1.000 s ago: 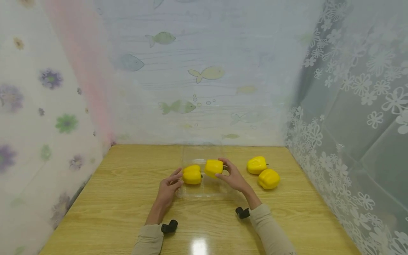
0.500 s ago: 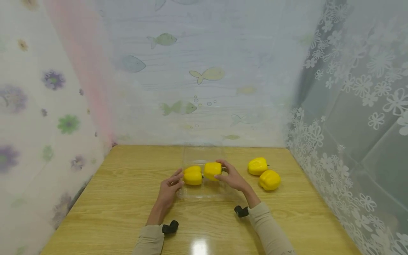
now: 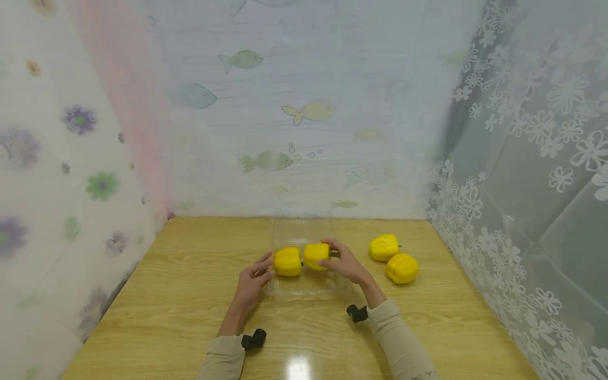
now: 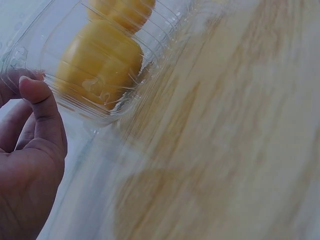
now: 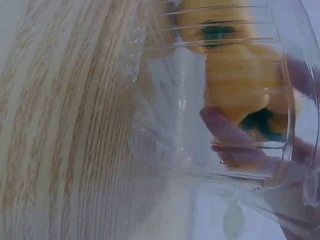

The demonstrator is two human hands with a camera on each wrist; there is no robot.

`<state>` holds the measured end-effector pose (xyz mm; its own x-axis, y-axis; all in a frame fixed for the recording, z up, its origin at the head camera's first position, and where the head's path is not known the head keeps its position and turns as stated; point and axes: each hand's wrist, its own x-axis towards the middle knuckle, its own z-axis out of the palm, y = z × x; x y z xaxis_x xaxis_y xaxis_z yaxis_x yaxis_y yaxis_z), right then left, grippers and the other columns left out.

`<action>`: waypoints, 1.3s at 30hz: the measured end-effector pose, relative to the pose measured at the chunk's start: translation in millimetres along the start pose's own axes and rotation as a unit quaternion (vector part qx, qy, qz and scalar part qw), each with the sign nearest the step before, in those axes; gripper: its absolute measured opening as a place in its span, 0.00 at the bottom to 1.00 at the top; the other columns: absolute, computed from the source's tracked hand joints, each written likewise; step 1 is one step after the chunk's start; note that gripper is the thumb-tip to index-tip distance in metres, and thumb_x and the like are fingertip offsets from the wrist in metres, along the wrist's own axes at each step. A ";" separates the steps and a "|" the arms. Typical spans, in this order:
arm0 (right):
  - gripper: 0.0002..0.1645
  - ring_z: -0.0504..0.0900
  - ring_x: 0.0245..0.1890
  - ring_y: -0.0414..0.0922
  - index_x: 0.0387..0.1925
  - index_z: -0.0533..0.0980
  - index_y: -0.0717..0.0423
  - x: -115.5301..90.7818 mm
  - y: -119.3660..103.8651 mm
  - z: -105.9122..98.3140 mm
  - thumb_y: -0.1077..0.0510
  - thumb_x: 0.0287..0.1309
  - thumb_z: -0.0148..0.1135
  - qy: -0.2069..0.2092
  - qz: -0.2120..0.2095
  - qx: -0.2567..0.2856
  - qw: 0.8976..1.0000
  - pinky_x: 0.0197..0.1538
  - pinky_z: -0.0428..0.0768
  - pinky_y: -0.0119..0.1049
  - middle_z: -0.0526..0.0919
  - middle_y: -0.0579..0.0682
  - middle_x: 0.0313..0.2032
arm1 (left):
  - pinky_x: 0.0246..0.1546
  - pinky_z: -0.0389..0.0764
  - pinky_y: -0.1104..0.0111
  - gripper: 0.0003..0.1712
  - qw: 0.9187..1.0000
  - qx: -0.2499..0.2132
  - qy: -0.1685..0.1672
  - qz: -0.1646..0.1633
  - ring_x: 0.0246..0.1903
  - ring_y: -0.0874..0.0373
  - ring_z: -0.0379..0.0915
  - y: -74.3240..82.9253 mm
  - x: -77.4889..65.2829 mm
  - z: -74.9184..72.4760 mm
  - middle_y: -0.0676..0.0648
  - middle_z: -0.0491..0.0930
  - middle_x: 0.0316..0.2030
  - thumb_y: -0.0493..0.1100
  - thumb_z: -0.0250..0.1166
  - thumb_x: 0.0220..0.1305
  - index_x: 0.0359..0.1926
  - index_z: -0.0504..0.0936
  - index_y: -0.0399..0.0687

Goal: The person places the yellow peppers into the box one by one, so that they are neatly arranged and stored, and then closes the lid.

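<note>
A clear plastic clamshell box lies on the wooden table, its lid folded back to the far side. One yellow bell pepper rests in its left part, stem to the right. My left hand is at the box's left side; in the left wrist view its thumb and finger pinch the rim. My right hand grips a second yellow bell pepper by its stem end, inside the box's right part. Through the clear wall, the right wrist view shows this pepper between thumb and fingers.
Two more yellow bell peppers, a farther one and a nearer one, lie close together on the table right of the box. Patterned curtains hang along the back and both sides. A small black device sits at each wrist.
My right hand has lowered its pepper slightly into the box, close to the first pepper. The left hand stays at the box's left side, and the two loose peppers lie as before.
</note>
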<state>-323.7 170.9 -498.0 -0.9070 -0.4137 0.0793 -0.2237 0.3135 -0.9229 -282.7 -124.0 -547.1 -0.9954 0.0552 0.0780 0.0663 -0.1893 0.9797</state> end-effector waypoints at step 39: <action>0.41 0.54 0.76 0.66 0.77 0.59 0.61 4.6 -3.2 -0.7 0.63 0.68 0.64 -0.034 0.038 -0.069 0.996 0.71 0.63 0.62 0.57 0.62 0.77 | 0.36 0.76 0.77 0.22 1.000 0.001 0.002 0.008 0.39 0.64 0.72 -2.3 0.5 1.8 0.47 0.69 0.72 0.28 0.64 0.67 0.62 0.79 0.30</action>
<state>-327.4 168.6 -494.5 -0.8976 -0.4404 -0.0190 -0.2064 0.4580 -0.8647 -283.2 -121.7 -548.9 -0.9946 0.0474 0.0921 0.0817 -0.1874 0.9789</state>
